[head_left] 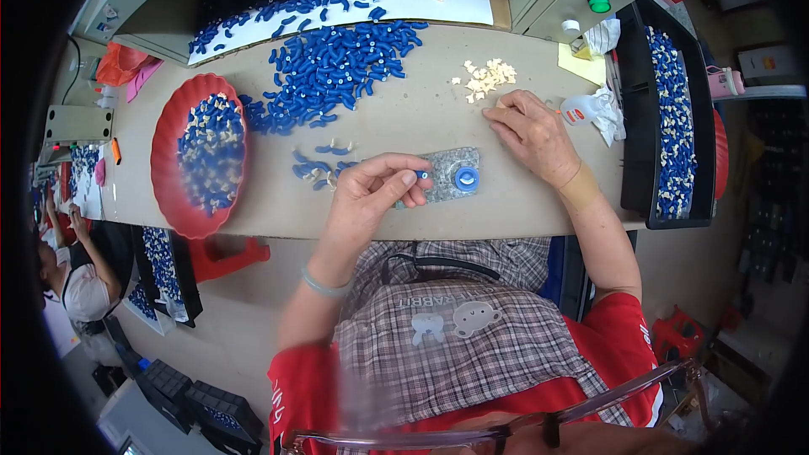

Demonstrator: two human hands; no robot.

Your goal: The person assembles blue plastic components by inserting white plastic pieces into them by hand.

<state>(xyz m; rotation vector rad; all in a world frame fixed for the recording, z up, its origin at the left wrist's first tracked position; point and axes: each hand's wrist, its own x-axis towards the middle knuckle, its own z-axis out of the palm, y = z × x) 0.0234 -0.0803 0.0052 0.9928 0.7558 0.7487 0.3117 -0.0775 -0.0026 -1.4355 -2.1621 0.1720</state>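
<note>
My left hand (362, 196) is closed in a pinch on a small blue plastic piece (423, 174), whose pale end faces right. Just beside it lies a grey mottled slab (442, 190) bearing a round blue cap-like part (467, 179) with a white centre. Farther right, my right hand (535, 136) is closed, its fingers bent together over the table; whatever they hold cannot be made out. Beyond its fingertips lies a little heap of small cream pieces (490, 79). Several blue pieces with cream ends (320, 170) lie left of my left hand.
A large pile of blue pieces (337, 67) spreads across the back. At left stands a red scalloped basin (160, 160) of blue-and-cream parts. A white bottle (581, 108) is at right, before a black tray (638, 143). Another person (88, 282) sits far left.
</note>
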